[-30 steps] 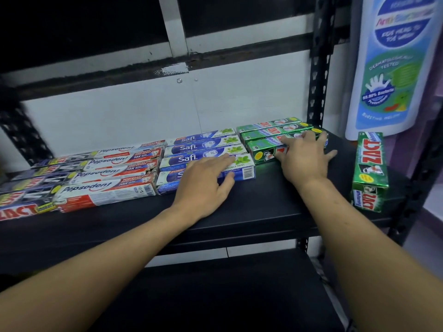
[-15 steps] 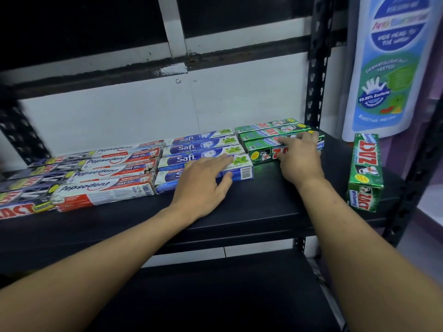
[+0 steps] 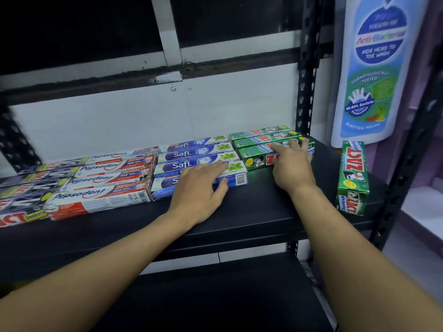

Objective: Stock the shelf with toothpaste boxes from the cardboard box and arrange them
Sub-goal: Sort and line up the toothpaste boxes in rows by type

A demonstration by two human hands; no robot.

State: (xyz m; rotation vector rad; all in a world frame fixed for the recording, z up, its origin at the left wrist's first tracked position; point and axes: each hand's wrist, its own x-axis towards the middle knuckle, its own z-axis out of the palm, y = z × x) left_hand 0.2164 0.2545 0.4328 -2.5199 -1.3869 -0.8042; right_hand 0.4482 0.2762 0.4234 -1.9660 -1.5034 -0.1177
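Where the black shelf [image 3: 251, 219] runs left to right in the head view, toothpaste boxes lie flat in rows: black Zact boxes [image 3: 26, 195] far left, Pepsodent boxes [image 3: 103, 180] next, blue Safi boxes [image 3: 199, 159] in the middle, green Zact boxes [image 3: 261, 142] right of them. The left hand [image 3: 199, 188] lies palm down on the nearest Safi box, fingers loosely spread, gripping nothing. The right hand [image 3: 292, 164] rests flat on the nearest green Zact box, fingers slightly apart. A lone green Zact box [image 3: 352, 178] lies lengthwise at the shelf's right end, apart from the rows. A wash pouch [image 3: 376, 68] hangs beyond the right upright.
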